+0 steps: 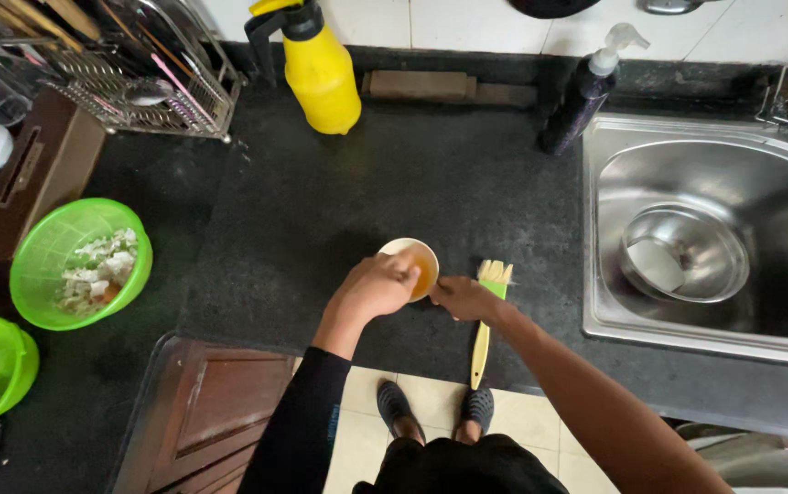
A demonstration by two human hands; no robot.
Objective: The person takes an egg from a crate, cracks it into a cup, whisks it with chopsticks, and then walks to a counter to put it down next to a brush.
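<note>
A small cream bowl point(410, 249) with brownish-orange liquid stands on the black stone counter point(339, 201). My left hand point(371, 288) is closed over its near rim, fingers reaching into the bowl; what the fingers pinch is hidden. My right hand point(467, 298) grips the bowl's right side from below. A yellow-handled brush point(483, 334) with pale bristles and a green band lies on the counter just right of the bowl, partly under my right hand and sticking out over the front edge.
A steel sink point(614, 274) at right holds a steel bowl point(684, 252). At the back stand a yellow spray bottle point(321, 69) and dark pump bottle point(582, 96). A dish rack point(119, 78) and green baskets point(55, 247) sit left; one holds scraps.
</note>
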